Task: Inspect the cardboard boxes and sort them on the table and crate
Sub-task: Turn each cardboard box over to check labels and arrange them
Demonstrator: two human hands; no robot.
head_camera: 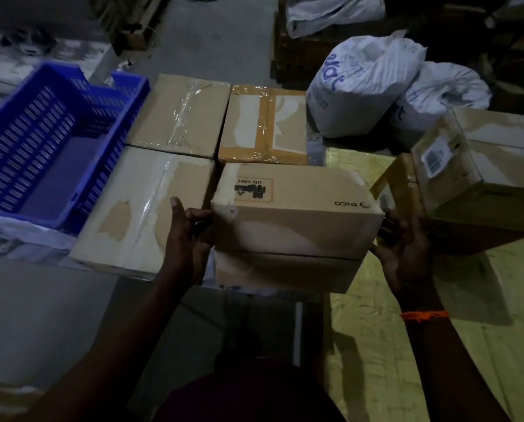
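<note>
Dim storeroom, taped boxes [175, 114] lined up beside the blue crate [50, 141]. I'm holding the PICO box [294, 214] (print upside down from here) just in front of them, left hand [187, 236] and right hand [403, 248] curled onto its two ends.

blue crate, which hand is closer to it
Left. The left hand holds the PICO box at the end facing the blue crate, with one flat box between. The right hand holds the opposite end, farther off.
</note>
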